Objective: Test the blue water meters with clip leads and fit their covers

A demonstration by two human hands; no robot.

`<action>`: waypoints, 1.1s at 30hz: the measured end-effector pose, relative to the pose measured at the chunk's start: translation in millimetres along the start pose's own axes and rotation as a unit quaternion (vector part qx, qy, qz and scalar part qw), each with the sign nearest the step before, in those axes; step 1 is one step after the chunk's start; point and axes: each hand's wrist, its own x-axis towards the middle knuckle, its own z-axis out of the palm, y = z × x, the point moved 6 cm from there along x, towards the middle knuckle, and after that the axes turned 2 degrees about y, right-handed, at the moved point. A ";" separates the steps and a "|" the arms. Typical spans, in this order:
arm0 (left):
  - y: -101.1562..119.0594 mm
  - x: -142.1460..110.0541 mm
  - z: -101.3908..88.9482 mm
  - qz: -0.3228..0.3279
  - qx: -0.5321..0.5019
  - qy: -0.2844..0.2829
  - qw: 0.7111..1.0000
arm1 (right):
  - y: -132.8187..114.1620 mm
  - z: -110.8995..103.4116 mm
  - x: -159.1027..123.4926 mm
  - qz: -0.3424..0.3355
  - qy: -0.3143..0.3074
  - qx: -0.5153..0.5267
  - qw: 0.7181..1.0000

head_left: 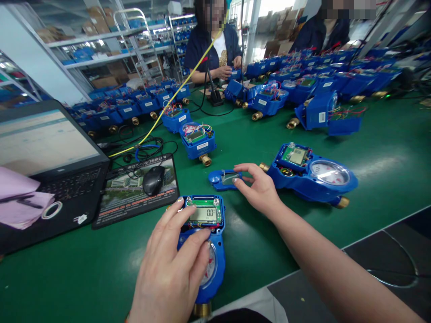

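A blue water meter [218, 264] lies close in front of me, its top uncovered. Its lit display [206, 214] reads 0.0 above a green circuit board, and a brass fitting pokes out at the near end. Across its left side lies my left hand [171, 255], fingers curved over the display's edge and the dial, gripping the meter. My right hand [254, 186] pinches the right end of a blue meter cover [220, 180] with a clear window, which is at the tabletop. Just right of that hand rests a second water meter [313, 172], its circuit board exposed.
On the left stand a laptop [50, 143] and a black mouse [154, 179] on a printed mat [134, 202]. A yellow cable [182, 85] slants down to the green table [101, 269]. Several blue meters [198, 139] line the back, where two people sit.
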 end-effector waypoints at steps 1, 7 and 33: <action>-0.4 0.2 0.4 -0.005 0.000 -0.002 1.000 | -0.1 0.0 0.0 -0.001 0.000 0.000 1.000; 0.8 0.7 -0.7 -0.001 0.005 -0.001 1.000 | -1.5 -0.6 0.4 -0.003 0.001 -0.003 1.000; 3.5 5.8 5.7 -0.011 -0.055 -0.044 0.997 | -4.9 -2.2 -0.1 -0.026 0.007 0.001 1.000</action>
